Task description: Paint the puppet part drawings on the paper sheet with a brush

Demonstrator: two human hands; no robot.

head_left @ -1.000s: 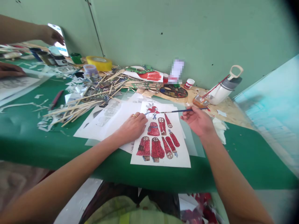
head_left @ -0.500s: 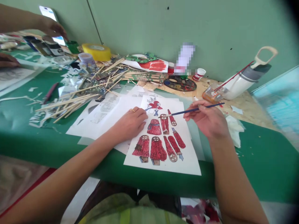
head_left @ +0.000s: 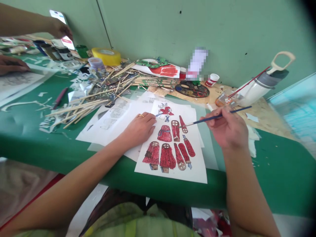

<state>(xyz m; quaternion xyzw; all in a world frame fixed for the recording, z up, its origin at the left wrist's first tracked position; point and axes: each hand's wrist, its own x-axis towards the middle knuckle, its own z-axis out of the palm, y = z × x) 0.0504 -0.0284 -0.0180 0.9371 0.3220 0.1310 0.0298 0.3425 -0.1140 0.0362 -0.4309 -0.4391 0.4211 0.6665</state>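
A white sheet (head_left: 197, 174) bears printed puppet-like figure parts painted red, with a few blue and brown areas. My left hand (head_left: 140, 130) lies on the sheet's left side, fingers loosely extended, a ring on one finger. My right hand (head_left: 228, 130) pinches a thin paintbrush (head_left: 204, 121) with a blue handle. The brush tip is over the upper right of the sheet, by a narrow red part (head_left: 175, 131); whether it touches the paper I cannot tell. More printed sheets (head_left: 108, 121) lie beneath and to the left.
Wooden sticks (head_left: 84, 110) and paper scraps lie to the left. Behind are yellow tape (head_left: 106, 57), a paint palette (head_left: 192, 89), a small white pot (head_left: 212, 80) and a tall white container (head_left: 254, 90). Another person's hand (head_left: 60, 29) hovers near a green jar (head_left: 82, 51).
My right hand and the paintbrush have shifted right, the tip moving from near the skirt-shaped part. The other person's hand has lifted from the green jar. The view has shifted slightly.
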